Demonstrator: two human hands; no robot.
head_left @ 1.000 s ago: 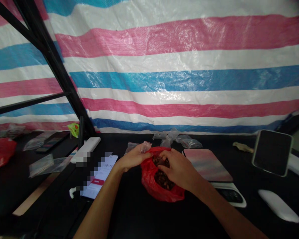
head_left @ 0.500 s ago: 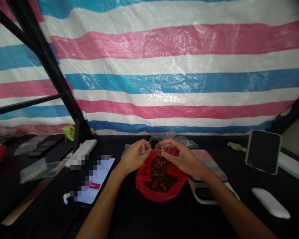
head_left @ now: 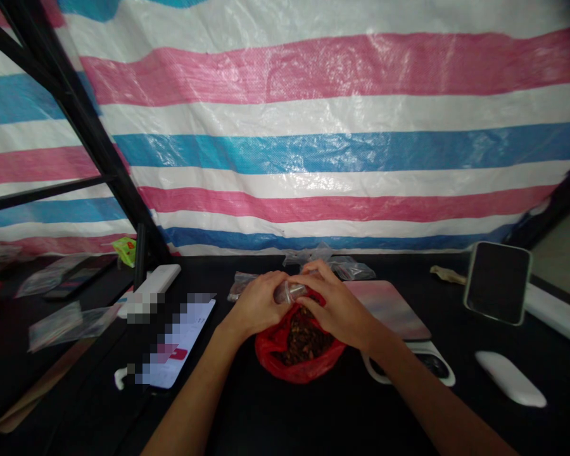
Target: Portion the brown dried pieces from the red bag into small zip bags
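While your hands are meeting over the bag: your left hand and right hand are both closing their fingers around a small clear cup at the middle of the frame, just above the red bag.
Cup: it is lying tilted between your fingertips; I cannot tell what it is carrying or whether a lid is sitting on it.
Bag: it is sitting open on the black table, holding dark brown bits.
Spill risk: if you are squeezing too hard or your grip is slipping, the cup could be tipping out. Anything falling beside the bag would be scattering over the table.
Bump risk: your right wrist is hovering near the scale, right of centre, and a nudge could be shifting it.
Behind: clear pouches, seemingly empty, are lying just above your hands in the frame.
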